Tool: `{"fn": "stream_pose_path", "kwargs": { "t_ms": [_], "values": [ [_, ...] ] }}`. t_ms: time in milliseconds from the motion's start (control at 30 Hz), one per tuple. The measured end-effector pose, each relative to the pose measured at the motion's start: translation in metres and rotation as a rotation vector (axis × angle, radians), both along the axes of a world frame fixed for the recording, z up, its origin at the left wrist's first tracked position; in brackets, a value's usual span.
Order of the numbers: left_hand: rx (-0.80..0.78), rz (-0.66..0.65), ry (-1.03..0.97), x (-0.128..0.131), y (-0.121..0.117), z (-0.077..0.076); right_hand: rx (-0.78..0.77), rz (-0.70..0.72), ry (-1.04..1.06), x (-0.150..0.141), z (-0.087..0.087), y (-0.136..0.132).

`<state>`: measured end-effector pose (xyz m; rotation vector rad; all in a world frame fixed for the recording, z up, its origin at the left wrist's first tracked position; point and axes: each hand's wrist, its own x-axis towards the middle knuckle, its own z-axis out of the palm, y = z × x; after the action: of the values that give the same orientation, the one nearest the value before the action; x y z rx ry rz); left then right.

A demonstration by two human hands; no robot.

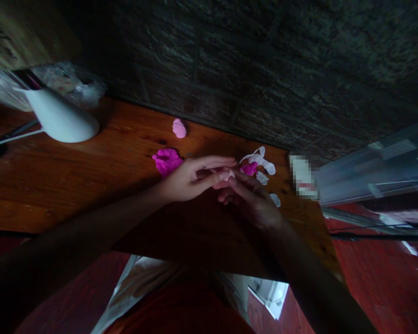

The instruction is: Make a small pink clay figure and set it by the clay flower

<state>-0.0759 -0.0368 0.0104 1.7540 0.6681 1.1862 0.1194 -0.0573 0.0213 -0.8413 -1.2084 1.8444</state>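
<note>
- We note a small pale pink piece (pixel 229 175) at the fingertips, above the wooden table (pixel 121 144), between the two hands.
- Left hand (pixel 200 178): fingers stretched out to the right, thumb pressed on the piece; we read it as clamped there.
- Right hand (pixel 252 197): thumb and fingers brought together on the same piece from the opposite side, partly in shadow.
- Key relation, in our judgement: the piece lies to the right of the left palm, and to the left of and slightly beyond the right palm. Neither hand is nearer; both touch it.
- Long axis: we cannot tell, since the fingers cover much of the piece.
- Just past the right fingers we log a small magenta piece (pixel 249 169), with white strips (pixel 264 162) beside it.
- Beyond the left wrist, a larger magenta piece (pixel 167 161) lies partly behind the hand; farther off, near the stone wall (pixel 212 69), sits a pink lump (pixel 179 128), longer away from us than across.
</note>
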Motion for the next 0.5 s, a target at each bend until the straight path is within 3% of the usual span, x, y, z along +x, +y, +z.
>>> {"fn": "stream_pose_path", "kwargs": {
  "t_ms": [100,233,500],
  "values": [
    [-0.038,0.045,-0.016,0.003,-0.003,-0.003,0.066,-0.037,-0.028,0.001,-0.002,0.0],
    [0.017,0.078,-0.002,0.007,-0.009,-0.004,0.018,-0.053,0.002,0.002,-0.003,0.001],
    [0.527,0.235,0.098,0.01,-0.011,-0.009,-0.083,-0.031,0.072,0.0,-0.002,0.0]
  ]
}}
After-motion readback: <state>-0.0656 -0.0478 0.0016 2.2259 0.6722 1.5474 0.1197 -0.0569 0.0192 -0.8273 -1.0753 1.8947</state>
